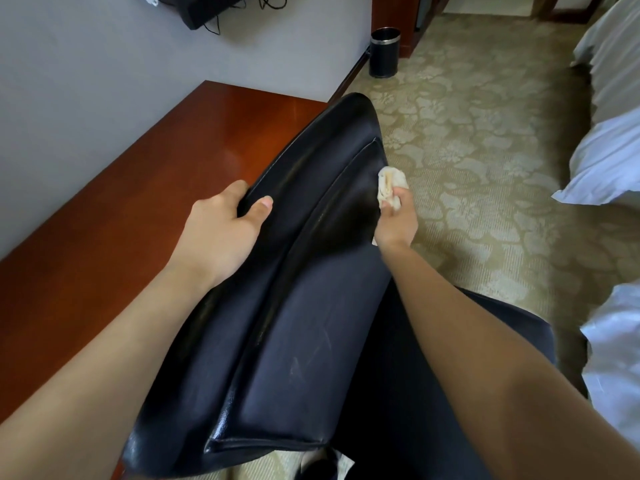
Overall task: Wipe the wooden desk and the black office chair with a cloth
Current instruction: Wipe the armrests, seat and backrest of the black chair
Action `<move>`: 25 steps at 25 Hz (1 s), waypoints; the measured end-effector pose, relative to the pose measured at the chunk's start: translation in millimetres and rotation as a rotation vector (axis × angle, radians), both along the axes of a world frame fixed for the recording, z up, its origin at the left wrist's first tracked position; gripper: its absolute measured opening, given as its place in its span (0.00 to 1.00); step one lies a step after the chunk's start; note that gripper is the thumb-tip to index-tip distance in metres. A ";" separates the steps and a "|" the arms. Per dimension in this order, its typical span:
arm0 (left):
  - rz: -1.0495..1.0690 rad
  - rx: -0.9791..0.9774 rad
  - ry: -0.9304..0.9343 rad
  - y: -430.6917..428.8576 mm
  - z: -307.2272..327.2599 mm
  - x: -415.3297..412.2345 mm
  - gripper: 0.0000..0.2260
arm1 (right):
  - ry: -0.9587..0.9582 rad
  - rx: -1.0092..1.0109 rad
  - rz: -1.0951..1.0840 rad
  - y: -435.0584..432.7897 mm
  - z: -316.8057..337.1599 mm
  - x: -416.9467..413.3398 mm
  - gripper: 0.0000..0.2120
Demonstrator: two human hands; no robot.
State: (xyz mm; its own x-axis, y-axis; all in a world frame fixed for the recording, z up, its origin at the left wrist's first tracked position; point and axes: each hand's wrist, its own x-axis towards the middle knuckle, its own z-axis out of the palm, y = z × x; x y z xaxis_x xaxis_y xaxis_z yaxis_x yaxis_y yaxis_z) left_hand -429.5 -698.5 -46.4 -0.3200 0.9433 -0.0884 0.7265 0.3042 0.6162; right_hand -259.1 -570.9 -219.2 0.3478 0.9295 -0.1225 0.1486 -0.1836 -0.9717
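**Forearms reach over the chair back, cloth in the right hand**

Bare and nearest the lens, the left forearm (104,341) and the right forearm (485,358) stretch forward on either side of the black office chair (294,306), whose padded back fills the middle of the view.

At the far left a reddish wooden bench (138,209) runs along a grey wall (104,81). High on that wall hangs a black device (207,8) with loose cables. The chair back stands just beside the bench's front edge.

The left hand (225,226) grips the left rim of the chair back. Its thumb lies on the front face, and its fingers (239,188) curl round behind the edge.

At the chair's right rim, the right hand (394,220) holds a bunched cream cloth (389,183). Its fingers (398,199) are closed round the wad, which touches the edge of the upholstery.

Beyond the chair top, a dark round bin (384,51) stands on the patterned carpet (485,168) by the wall. At the far right, white bed linen (609,161) hangs over the side of a bed.
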 end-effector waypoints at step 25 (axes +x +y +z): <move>-0.032 -0.022 0.096 -3.7 4.7 6.5 0.12 | -0.171 0.521 0.416 -114.9 -15.7 -12.6 0.12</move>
State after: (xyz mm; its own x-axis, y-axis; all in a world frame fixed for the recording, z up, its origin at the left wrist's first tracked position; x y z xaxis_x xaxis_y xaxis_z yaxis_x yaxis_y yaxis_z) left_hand -423.1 -702.2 -41.7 -0.2981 0.9512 -0.0801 0.7911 0.2931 0.5369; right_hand -271.7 -685.8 -234.9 -0.0759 0.9126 0.4018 0.2643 0.4069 -0.8744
